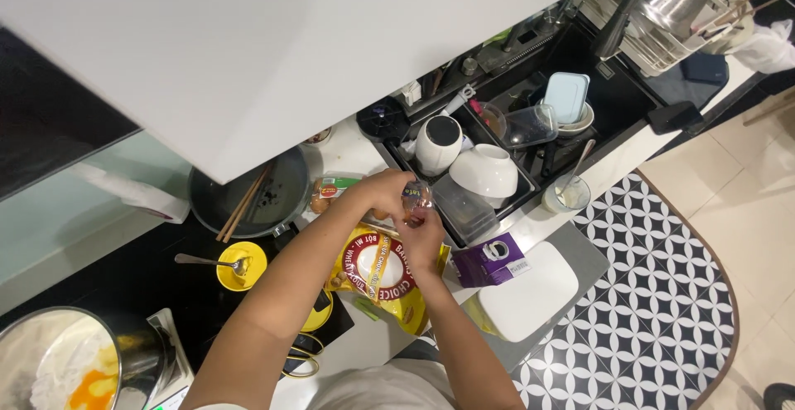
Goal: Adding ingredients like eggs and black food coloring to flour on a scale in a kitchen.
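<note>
My left hand (383, 188) and my right hand (420, 236) meet over the counter, both gripping a clear plastic egg carton (412, 200) with brown eggs inside. Just below my hands lies a yellow and red flour bag (377, 273). A steel mixing bowl (79, 360) with flour and an egg yolk sits at the bottom left.
A dark pan (248, 199) with chopsticks sits on the black hob. A yellow saucer (240, 265) holds a spoon. The sink rack (472, 174) holds white bowls and containers. A purple carton (490, 259) and white board (530, 290) lie at the right. A white cupboard fills the top.
</note>
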